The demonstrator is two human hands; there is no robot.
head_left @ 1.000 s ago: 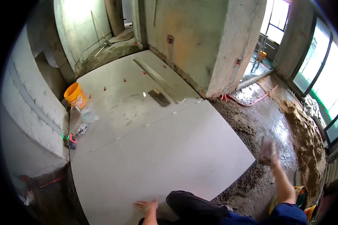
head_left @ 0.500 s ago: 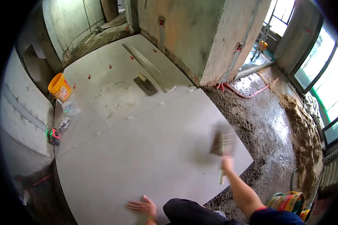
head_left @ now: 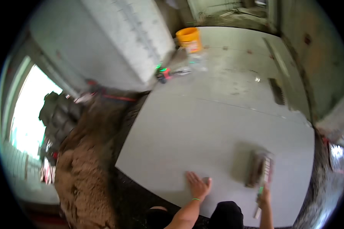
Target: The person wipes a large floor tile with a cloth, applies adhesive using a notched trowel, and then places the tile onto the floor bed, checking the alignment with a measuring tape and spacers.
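My left hand (head_left: 197,184) lies on the large pale grey tile (head_left: 179,133) near its front edge, fingers spread. To its right, my right hand (head_left: 264,197) grips the handle of a tool (head_left: 258,170) with a broad, brownish, blurred rectangular head. The head is over the tile with a dark shadow beside it; whether it touches the surface I cannot tell. Farther back on the tiled floor lie a dark notched trowel (head_left: 277,91) and a long straightedge (head_left: 277,57). My knees show at the lower edge, beside my arms.
An orange bucket (head_left: 188,35), a clear bag (head_left: 198,61) and a red-black lit device (head_left: 163,74) sit along the left wall (head_left: 133,34). A sand pile (head_left: 80,179) and stacked sacks (head_left: 59,112) lie left, near a bright opening. Rough bedding and red pipes (head_left: 323,139) border the tile.
My view has swung left, bringing the sand pile and sacks in. The tool in my right hand moved from over the wet bedding to over the tile; my left hand stays spread on the tile.
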